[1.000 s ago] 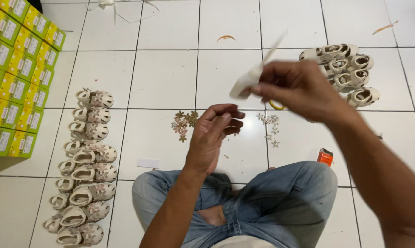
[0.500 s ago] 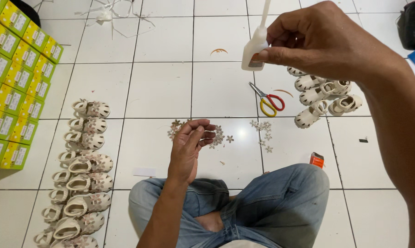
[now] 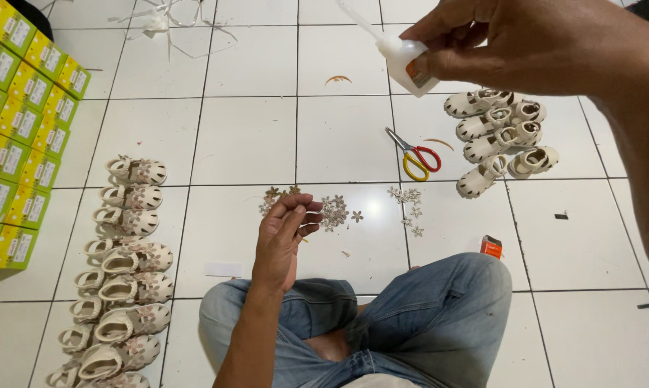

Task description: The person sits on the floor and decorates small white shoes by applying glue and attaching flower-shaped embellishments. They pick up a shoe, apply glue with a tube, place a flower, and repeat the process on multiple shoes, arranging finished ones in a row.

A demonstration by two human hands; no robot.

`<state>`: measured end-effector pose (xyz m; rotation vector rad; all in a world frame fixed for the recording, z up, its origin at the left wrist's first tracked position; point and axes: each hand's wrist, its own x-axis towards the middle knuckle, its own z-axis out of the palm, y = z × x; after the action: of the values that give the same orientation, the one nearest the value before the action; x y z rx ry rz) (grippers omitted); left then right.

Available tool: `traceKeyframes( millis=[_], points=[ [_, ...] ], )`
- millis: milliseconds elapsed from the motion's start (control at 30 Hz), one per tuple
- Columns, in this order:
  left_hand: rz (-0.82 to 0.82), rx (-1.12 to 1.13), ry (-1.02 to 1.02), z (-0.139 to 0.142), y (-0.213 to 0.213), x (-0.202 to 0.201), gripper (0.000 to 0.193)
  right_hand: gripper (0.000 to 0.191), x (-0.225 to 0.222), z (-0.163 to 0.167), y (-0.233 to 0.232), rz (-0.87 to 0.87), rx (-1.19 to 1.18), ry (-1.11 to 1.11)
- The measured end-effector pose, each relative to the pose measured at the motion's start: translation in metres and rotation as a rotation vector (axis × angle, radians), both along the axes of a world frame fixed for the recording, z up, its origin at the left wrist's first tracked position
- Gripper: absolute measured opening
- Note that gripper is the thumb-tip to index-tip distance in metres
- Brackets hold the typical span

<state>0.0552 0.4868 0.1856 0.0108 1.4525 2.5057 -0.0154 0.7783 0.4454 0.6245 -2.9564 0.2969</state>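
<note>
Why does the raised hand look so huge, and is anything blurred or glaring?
Head view: the right hand with the white glue bottle sits close to the wide lens, so it looms; left hand and scissors are sharp; the floor tiles show soft sheen, no harsh glare.

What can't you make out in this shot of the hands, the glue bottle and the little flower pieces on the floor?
Head view, the only one:
- Glue bottle: its nozzle tip runs off the top edge; the right hand covers part of the body.
- Left hand: whether its curled fingers pinch a flower piece is too small to tell.
- Sandal row: the nearest pairs are cut by the bottom edge.
- Yellow boxes: cut by the left edge.
</note>
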Motion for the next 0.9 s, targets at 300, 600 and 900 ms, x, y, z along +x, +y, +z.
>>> traceKeyframes(
  millis=[300,600,900],
  points=[
    [0.005,-0.002,-0.011,-0.004,-0.005,0.003,0.021,0.032,0.009,0.013,-0.017,0.024,0.024,0.011],
    [0.04,-0.022,-0.016,-0.047,-0.015,0.004,0.023,0.016,-0.003,-0.075,0.026,0.221,-0.473,0.134],
    [0.137,-0.258,-0.366,-0.151,-0.033,0.004,0.027,0.023,-0.052,-0.43,-0.022,-0.289,-0.66,-0.169]
  ],
)
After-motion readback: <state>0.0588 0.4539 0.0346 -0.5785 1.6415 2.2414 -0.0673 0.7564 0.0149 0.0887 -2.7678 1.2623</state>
